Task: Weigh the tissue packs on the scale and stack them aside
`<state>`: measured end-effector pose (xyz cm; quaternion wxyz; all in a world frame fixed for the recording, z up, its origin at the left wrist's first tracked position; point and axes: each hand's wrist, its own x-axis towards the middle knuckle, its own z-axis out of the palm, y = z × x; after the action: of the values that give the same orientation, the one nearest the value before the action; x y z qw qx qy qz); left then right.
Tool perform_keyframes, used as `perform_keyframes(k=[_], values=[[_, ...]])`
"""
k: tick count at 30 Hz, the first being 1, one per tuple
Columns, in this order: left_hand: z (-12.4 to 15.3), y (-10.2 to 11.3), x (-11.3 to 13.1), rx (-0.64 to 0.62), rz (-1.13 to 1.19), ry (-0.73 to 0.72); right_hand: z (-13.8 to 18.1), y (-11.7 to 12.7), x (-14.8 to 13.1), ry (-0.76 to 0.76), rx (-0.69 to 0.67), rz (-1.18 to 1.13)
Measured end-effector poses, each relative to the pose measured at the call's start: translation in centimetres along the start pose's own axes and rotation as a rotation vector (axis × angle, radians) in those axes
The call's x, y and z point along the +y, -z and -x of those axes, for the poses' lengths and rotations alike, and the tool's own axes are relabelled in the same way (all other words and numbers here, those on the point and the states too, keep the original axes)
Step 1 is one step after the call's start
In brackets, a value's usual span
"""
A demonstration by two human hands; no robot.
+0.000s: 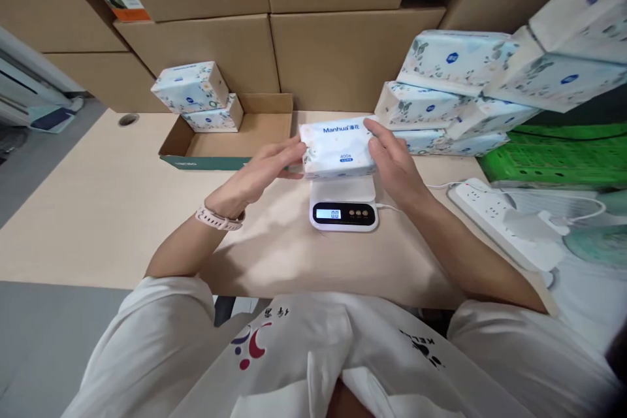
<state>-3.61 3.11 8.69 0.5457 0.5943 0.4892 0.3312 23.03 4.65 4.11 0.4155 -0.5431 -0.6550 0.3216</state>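
Note:
A white and blue tissue pack [337,147] marked "Manhua" sits just above a small white kitchen scale [343,206] whose display reads 0.0. My left hand [267,166] grips the pack's left end with curled fingers, a pale watch on its wrist. My right hand [394,160] holds the pack's right end, fingers wrapped over the top edge. Whether the pack rests on the scale's plate or hovers over it I cannot tell.
A shallow open cardboard box [223,147] at the back left holds two tissue packs [198,95]. Several more packs [441,98] are stacked at the back right. A white power strip [490,212] lies to the right, beside a green crate [553,157]. Large cartons [343,52] line the rear.

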Motion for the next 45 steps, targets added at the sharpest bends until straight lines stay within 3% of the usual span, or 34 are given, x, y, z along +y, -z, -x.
perform_keyframes(k=[4, 7, 11, 15, 20, 45], values=[[-1.5, -1.3, -2.3, -0.087, 0.007, 0.047, 0.8, 0.1, 3.4, -0.096, 0.025, -0.063], [-1.6, -1.7, -3.0, -0.086, 0.013, 0.077, 1.4, 0.2, 4.9, -0.136, 0.015, -0.122], [-1.0, -2.2, -5.3, 0.064, 0.032, 0.062, 3.6, -0.1, 6.6, -0.063, 0.16, -0.185], [-0.6, -2.9, -10.0, 0.235, 0.137, 0.093, 6.0, -0.9, 8.8, 0.069, 0.374, -0.106], [-0.6, -3.2, -13.6, 0.242, 0.159, 0.046, 6.7, -1.3, 10.2, 0.163, 0.37, -0.052], [-0.5, -2.4, -13.9, 0.184, 0.175, 0.019, 6.8, -1.1, 11.0, 0.186, 0.302, 0.0]])
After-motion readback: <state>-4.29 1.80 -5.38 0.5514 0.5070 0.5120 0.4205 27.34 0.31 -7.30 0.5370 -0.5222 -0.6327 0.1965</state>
